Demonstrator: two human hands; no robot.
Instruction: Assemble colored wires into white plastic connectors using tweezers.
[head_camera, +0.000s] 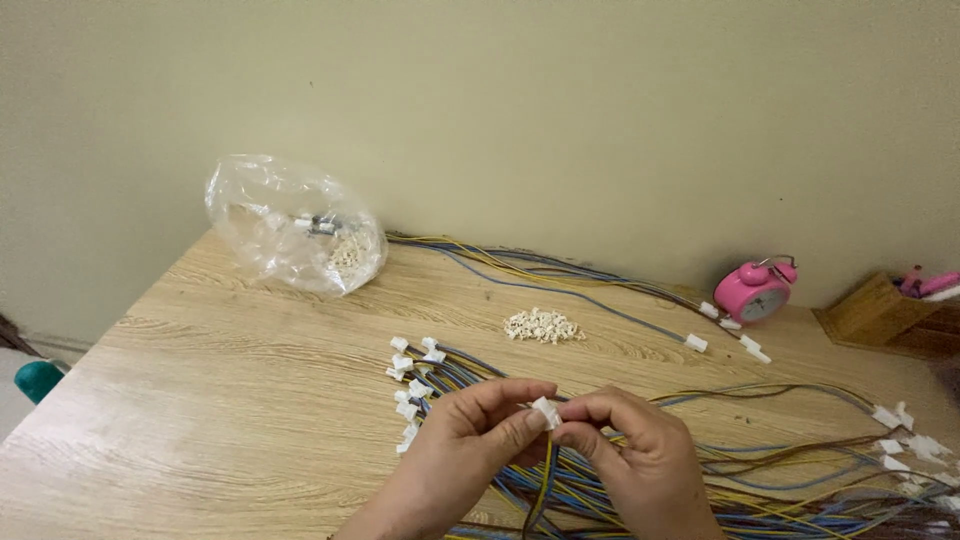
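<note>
My left hand (470, 440) and my right hand (630, 450) meet at the near edge of the wooden table (220, 400). Between their fingertips they pinch a small white plastic connector (546, 411) fitted on a bundle of yellow, blue and brown wires (545, 485) that runs down between my palms. Just left of my left hand lies a fan of several wires ending in white connectors (408, 385). A small heap of loose white plastic pieces (542, 326) sits further back on the table.
A crumpled clear plastic bag (292, 225) with small parts lies at the back left. Long wires (560, 275) run along the wall toward a pink alarm clock (756, 291). A wooden holder with pens (885, 315) stands at right. More wires with connectors (900, 450) pile up at the right.
</note>
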